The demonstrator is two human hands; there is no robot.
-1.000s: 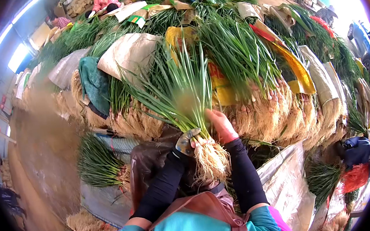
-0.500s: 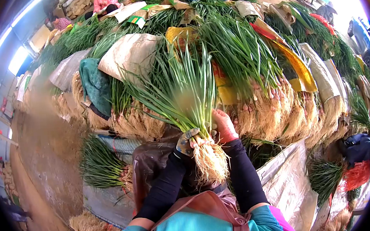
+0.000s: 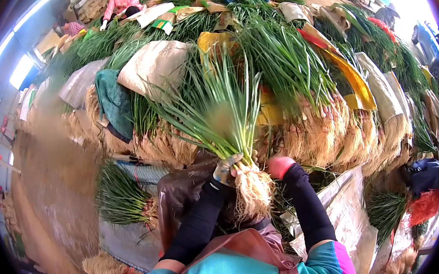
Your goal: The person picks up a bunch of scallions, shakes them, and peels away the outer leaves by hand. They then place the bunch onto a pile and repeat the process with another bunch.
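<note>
Wrapped around the lower stems of a bunch of green garlic (image 3: 229,131) is my left hand (image 3: 227,170), in a stained glove. The bunch stands upright in front of my apron, leaves fanned away from me, pinkish bulbs and long pale roots hanging down. My right hand (image 3: 281,167), pinkish and smeared by motion, is apart from the bunch, just right of its bulbs. Its fingers cannot be made out. Both forearms wear dark sleeves. Beyond the bunch lies a long heap of green garlic (image 3: 285,59) with its roots toward me.
White sacking (image 3: 153,67), a teal cloth (image 3: 113,101) and a yellow sack (image 3: 351,77) lie over the heap. At left sits a smaller bundle (image 3: 123,196); another bundle (image 3: 387,207) lies at right beside red netting (image 3: 423,207). Other people, one in a pink top (image 3: 124,3), sit at the far side.
My right hand has let go of the stems and moved right and slightly down, off the bunch. My left hand keeps its hold; the leaves have spread slightly to the right.
</note>
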